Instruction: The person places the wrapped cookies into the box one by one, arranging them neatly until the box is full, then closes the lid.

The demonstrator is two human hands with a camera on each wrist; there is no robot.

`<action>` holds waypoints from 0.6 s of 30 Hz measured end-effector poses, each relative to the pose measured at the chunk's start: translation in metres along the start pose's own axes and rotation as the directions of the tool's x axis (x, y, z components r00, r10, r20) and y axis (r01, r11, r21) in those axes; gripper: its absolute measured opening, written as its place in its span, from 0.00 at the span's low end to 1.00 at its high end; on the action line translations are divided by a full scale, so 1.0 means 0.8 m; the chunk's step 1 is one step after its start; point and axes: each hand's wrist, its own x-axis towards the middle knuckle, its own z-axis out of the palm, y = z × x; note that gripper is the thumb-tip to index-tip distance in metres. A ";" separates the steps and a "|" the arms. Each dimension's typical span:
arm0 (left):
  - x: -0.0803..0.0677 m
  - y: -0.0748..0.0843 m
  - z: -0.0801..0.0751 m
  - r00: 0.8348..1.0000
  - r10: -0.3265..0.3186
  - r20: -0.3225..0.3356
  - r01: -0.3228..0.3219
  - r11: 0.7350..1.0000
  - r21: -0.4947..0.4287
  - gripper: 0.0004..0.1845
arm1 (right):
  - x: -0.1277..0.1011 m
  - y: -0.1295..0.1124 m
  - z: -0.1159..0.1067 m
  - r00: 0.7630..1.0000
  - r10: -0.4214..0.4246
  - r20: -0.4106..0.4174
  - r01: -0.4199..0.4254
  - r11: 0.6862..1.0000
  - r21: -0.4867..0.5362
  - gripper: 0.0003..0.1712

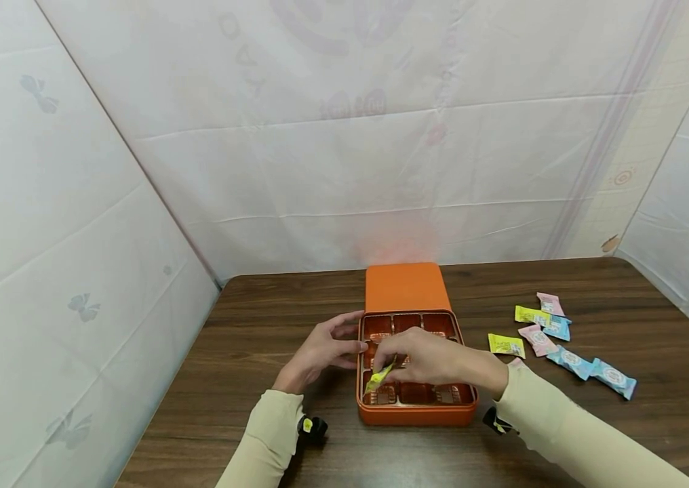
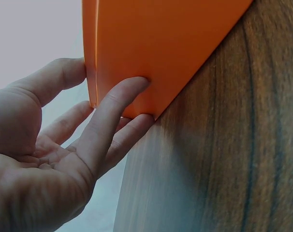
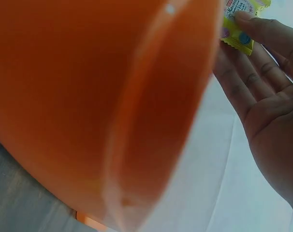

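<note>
An orange tin box [image 1: 418, 415] lies open on the table, with a brown divided insert [image 1: 416, 392] inside it. My right hand [image 1: 426, 352] reaches over the insert and pinches a small yellow wrapped candy [image 1: 378, 378] above the front-left compartments. In the right wrist view, the thumb lies on the printed wrapper [image 3: 241, 29] with fingers behind it. At the box's left side, my left hand [image 1: 320, 349] rests its fairly straight fingers [image 2: 124, 96] against the orange wall, thumb at the rim.
Behind the box lies its orange lid [image 1: 407, 286], folded back. To the right, several wrapped candies are scattered: yellow [image 1: 506, 346], pink [image 1: 538, 340] and blue [image 1: 614, 378]. The brown wooden table [image 1: 259, 325] meets a white cloth wall [image 1: 320, 169] at the back.
</note>
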 end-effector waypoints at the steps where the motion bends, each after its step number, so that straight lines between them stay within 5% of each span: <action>1: 0.000 0.000 0.000 1.000 0.000 0.000 0.000 1.000 -0.001 0.35 | 0.000 0.000 0.001 1.000 -0.004 0.000 0.004 1.000 -0.009 0.12; 18: 0.001 -0.002 0.000 1.000 0.004 0.007 -0.004 1.000 0.001 0.35 | 0.001 0.004 0.008 0.999 0.045 0.016 -0.043 0.996 -0.078 0.11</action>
